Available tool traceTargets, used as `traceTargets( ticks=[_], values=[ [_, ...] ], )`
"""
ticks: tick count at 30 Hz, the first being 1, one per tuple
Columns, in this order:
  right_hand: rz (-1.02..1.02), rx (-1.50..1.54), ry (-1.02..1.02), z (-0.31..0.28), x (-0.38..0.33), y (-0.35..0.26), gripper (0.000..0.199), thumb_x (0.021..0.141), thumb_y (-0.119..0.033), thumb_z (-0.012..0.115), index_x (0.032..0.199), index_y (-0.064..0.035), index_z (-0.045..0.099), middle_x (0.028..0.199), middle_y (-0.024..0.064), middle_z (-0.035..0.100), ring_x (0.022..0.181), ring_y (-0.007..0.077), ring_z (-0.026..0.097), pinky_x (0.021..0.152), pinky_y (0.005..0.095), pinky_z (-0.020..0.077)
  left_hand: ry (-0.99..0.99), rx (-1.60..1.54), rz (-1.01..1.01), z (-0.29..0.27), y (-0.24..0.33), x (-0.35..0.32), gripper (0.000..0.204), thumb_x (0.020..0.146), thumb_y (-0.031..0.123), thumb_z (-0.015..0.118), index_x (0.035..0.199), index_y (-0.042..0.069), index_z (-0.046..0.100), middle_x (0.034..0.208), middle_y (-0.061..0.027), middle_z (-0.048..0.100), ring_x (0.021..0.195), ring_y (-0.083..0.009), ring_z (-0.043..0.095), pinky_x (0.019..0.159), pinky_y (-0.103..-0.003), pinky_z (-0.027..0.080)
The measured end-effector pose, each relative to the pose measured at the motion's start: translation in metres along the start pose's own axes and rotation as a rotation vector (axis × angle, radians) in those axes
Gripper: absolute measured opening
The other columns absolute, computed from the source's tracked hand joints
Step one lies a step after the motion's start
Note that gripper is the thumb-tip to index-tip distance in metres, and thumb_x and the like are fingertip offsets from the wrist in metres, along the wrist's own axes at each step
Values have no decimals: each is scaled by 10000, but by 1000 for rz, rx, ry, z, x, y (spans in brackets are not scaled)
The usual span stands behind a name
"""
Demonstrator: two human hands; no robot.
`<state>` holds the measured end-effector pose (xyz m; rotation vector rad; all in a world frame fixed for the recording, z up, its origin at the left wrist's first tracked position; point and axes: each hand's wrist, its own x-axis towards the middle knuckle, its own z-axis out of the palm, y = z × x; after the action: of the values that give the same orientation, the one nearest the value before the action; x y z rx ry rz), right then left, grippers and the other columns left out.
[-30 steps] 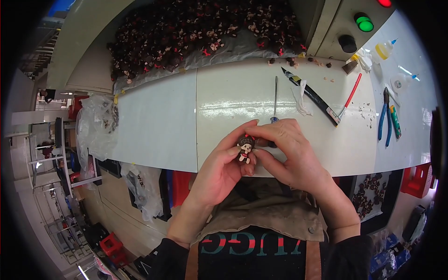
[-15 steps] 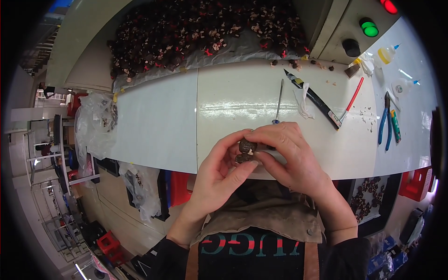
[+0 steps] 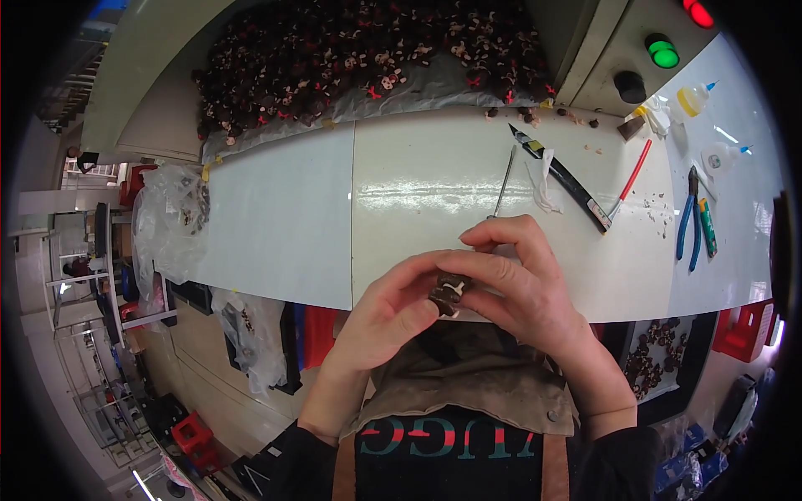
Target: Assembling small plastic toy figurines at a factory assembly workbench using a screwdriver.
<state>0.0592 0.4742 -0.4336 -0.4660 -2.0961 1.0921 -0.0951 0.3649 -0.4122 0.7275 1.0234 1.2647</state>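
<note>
A small dark brown figurine (image 3: 449, 291) with cream parts is held between both hands above the near edge of the table. My left hand (image 3: 386, 311) curls round it from the left, thumb pressed on its lower part. The fingers of my right hand (image 3: 528, 290) pinch it from the right, with the index finger raised and bent. A thin screwdriver shaft (image 3: 505, 181) points away from behind my right hand. Its handle is hidden there, so I cannot tell whether the hand touches it.
A large heap of similar small figurines (image 3: 368, 58) lies on a grey sheet at the back. To the right are a black-handled knife (image 3: 568, 184), a red-handled brush (image 3: 632, 179), blue pliers (image 3: 689, 219), a green tube (image 3: 708, 227) and bottles (image 3: 692, 100). Plastic bags (image 3: 171, 221) stand left.
The figurine has been turned and brought slightly nearer to me. My right index finger has lifted off it. The screwdriver shaft has shifted a little to the right.
</note>
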Motion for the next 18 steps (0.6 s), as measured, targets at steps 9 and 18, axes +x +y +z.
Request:
traceTargets(
  ticks=[9,18],
  values=[
    [-82,-152,-32,-11,1,3,537,574,-103,765,1088,-89,612,1074,56,548,943,236,539,793,342,437,-29,-203,-40,11,-17,7,654,910,374,554,1351,-45,312,1244,-107,463,1133,-180,462,947,-320,380],
    [-163,-142,-39,-19,-7,11,521,563,-152,741,1059,-65,609,1018,57,590,931,248,540,818,366,429,-2,-207,-77,25,-30,8,665,932,420,479,1353,-60,293,1288,-137,444,1166,-219,450,982,-380,367]
  ],
)
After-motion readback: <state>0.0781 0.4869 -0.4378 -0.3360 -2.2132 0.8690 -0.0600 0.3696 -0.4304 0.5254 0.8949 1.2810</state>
